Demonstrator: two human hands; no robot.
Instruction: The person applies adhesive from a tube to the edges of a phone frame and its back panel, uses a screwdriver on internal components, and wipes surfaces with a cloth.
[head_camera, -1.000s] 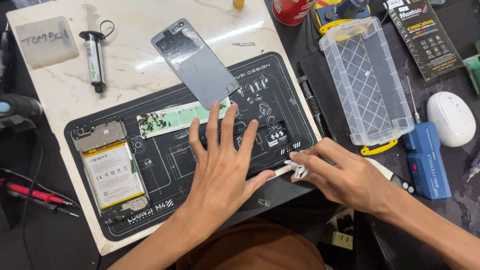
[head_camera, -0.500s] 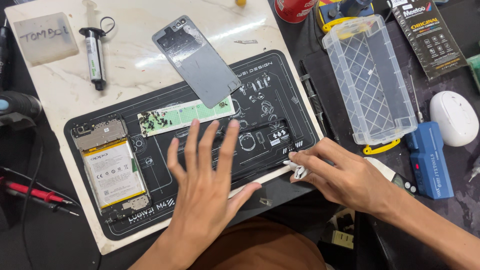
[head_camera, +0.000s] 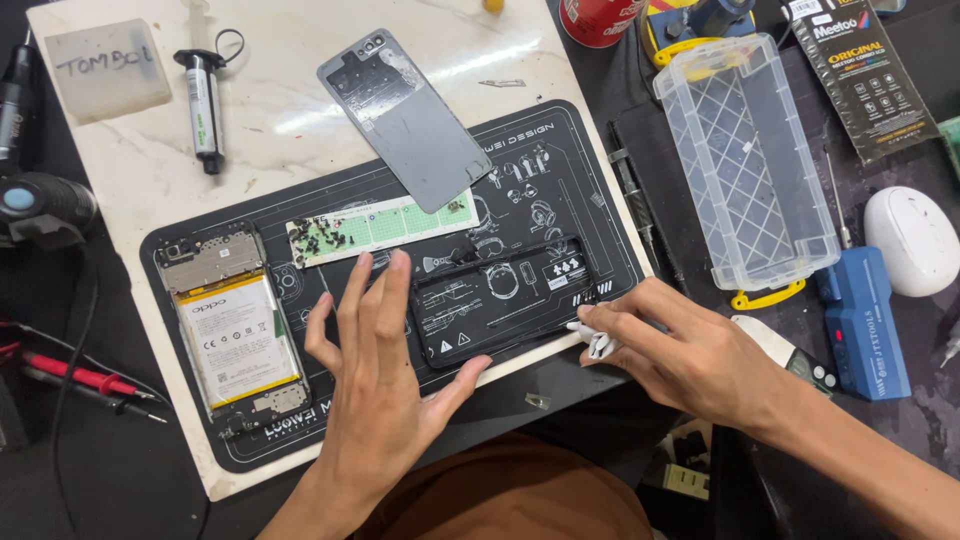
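Left hand (head_camera: 375, 380) spread flat, released, fingertips beside the black phone screen (head_camera: 500, 297) lying on the black work mat (head_camera: 560, 170). Right hand (head_camera: 690, 355) pinches a white wad (head_camera: 597, 341) at the screen's right edge.

We pressed our left hand (head_camera: 375, 375) beside the black screen (head_camera: 500, 297) while our right hand (head_camera: 690, 355) pinched a white wipe (head_camera: 592, 340).

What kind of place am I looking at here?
Most likely a phone repair bench. An opened phone with its battery showing lies on a black work mat, a detached grey back cover rests above it, and a clear plastic parts box stands to the right.
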